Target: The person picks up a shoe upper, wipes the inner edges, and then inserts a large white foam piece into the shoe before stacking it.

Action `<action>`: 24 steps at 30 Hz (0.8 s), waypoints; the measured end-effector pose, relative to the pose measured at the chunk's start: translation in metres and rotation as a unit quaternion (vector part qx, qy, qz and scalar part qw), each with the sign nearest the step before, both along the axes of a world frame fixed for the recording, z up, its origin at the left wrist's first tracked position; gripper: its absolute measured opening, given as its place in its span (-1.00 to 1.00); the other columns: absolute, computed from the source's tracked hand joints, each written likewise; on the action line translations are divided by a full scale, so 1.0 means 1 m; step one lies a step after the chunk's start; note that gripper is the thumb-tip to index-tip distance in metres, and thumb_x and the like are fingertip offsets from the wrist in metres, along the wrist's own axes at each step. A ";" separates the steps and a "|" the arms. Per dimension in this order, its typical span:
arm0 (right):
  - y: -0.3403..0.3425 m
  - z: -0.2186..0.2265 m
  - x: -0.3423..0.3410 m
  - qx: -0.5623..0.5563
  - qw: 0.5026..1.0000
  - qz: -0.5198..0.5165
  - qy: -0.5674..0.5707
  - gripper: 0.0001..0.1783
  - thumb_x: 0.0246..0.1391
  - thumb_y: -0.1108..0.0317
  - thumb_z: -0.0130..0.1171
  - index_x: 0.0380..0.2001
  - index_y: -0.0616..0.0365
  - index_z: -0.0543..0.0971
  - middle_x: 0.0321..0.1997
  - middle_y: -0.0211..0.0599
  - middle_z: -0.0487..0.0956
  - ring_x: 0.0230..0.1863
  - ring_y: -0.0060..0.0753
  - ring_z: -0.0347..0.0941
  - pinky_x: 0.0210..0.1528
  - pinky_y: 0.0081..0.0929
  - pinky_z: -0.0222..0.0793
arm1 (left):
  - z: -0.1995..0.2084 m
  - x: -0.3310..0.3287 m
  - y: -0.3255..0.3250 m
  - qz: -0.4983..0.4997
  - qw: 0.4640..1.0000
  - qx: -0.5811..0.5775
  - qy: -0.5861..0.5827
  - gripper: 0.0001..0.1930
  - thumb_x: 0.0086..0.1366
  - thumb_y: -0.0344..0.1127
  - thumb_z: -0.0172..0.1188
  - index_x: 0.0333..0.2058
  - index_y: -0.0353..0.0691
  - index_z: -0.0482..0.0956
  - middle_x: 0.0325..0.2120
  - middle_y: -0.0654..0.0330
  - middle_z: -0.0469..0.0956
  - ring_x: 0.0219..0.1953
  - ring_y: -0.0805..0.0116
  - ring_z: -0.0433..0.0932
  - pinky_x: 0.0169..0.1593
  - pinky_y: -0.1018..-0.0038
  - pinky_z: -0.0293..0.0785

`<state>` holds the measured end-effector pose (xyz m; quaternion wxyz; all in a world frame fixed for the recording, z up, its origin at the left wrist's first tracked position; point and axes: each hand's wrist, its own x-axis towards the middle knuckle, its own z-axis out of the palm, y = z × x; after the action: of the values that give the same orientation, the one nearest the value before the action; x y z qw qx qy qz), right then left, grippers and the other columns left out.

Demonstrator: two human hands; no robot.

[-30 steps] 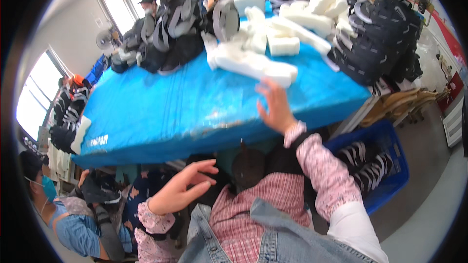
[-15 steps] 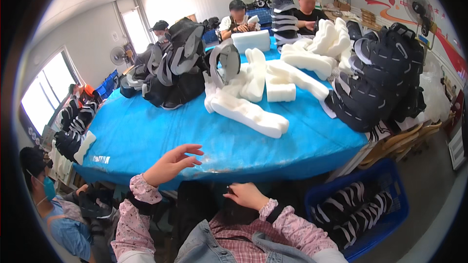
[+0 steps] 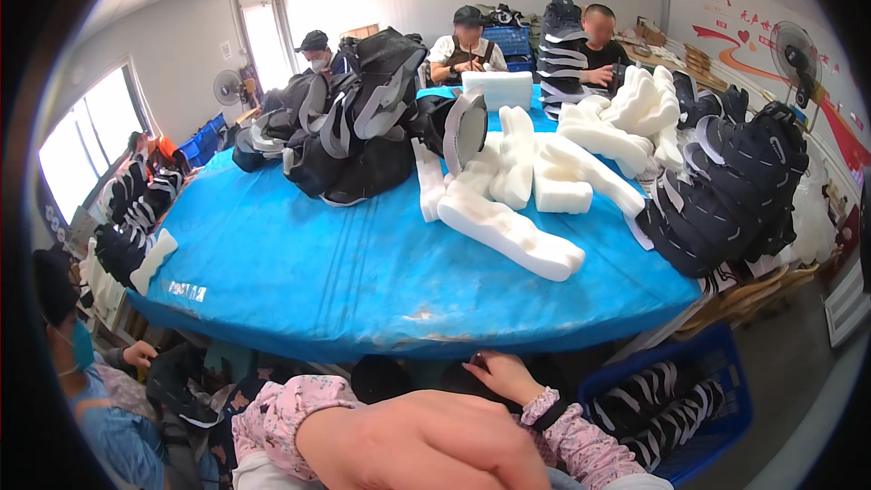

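Note:
My left hand (image 3: pixel 426 440) looms large at the lower edge, close to the camera, its back upward. Its fingers bend down and run out of the picture, so whatever they touch is hidden. Below the front rim of the blue-covered table (image 3: pixel 363 281), my right hand (image 3: pixel 508 377) is closed, fingers and thumb together at something small and dark that I cannot make out. White shaped foam pieces (image 3: pixel 513 236) lie loosely piled on the table ahead of me. Left of them is a heap of black shoes (image 3: pixel 349 163); at the right edge, black shoe uppers (image 3: pixel 726 191) are stacked.
A blue crate (image 3: pixel 726 426) of black-and-white shoe parts stands low at my right. A co-worker (image 3: pixel 109 436) sits close on my left, holding a black shoe (image 3: pixel 181 386). Several people sit across the table. A standing fan (image 3: pixel 798 59) is at the far right.
My left hand has come back from above the table's front edge toward the camera. My right hand appears slightly farther right. The whole view has shifted a little; the piles look unmoved.

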<state>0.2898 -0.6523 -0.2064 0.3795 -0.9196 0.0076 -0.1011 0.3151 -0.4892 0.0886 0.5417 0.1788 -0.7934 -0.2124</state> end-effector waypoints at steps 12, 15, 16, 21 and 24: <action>0.007 0.143 -0.006 0.012 0.984 0.162 0.077 -0.55 0.09 0.03 0.13 -0.22 0.26 0.52 -0.43 -0.19 0.62 -0.42 -0.15 0.55 -0.35 -0.38 0.44 | 0.011 0.048 0.032 0.027 0.984 0.155 0.089 -0.80 0.24 -0.30 0.20 -0.29 -0.34 0.57 -0.28 0.08 0.54 -0.26 0.21 0.52 -0.18 0.39 0.44; 0.016 0.169 -0.004 0.037 0.967 0.230 0.102 -0.58 0.11 0.10 0.13 -0.11 0.23 0.48 -0.35 -0.23 0.62 -0.37 -0.23 0.55 -0.29 -0.45 0.44 | -0.002 0.094 0.040 0.092 0.899 0.407 -0.129 -0.68 0.31 -0.29 0.12 -0.03 -0.33 0.45 -0.15 0.07 0.51 -0.12 0.26 0.51 -0.04 0.42 0.42; 0.020 0.171 -0.001 0.019 0.958 0.248 0.140 -0.57 0.11 0.11 0.14 -0.10 0.23 0.47 -0.34 -0.23 0.61 -0.36 -0.24 0.56 -0.28 -0.46 0.45 | -0.023 0.113 0.052 0.116 0.873 0.459 -0.122 -0.65 0.30 -0.29 0.12 0.01 -0.33 0.41 -0.11 0.06 0.51 -0.08 0.31 0.50 -0.01 0.42 0.42; 0.014 0.171 -0.015 0.042 0.975 0.159 0.149 -0.60 0.09 0.31 0.19 -0.02 0.23 0.45 -0.25 -0.22 0.63 -0.23 -0.35 0.58 -0.16 -0.52 0.45 | -0.112 0.199 0.136 0.319 0.606 0.712 -0.156 -0.62 0.30 -0.03 0.10 -0.24 -0.30 0.59 -0.34 0.23 0.61 -0.22 0.45 0.54 -0.11 0.53 0.46; 0.008 0.165 -0.024 0.075 0.980 0.123 0.140 -0.61 0.09 0.25 0.19 -0.06 0.24 0.47 -0.32 -0.20 0.62 -0.30 -0.33 0.58 -0.22 -0.51 0.45 | -0.221 0.191 0.215 0.212 0.507 0.834 0.045 -0.59 0.32 -0.08 0.07 -0.17 -0.40 0.55 -0.22 0.12 0.59 -0.15 0.39 0.55 -0.11 0.50 0.54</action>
<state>0.2659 -0.6442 -0.0413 0.4519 -0.8877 -0.0447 0.0767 0.5062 -0.2737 -0.1326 0.2060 0.7015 -0.1624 -0.6626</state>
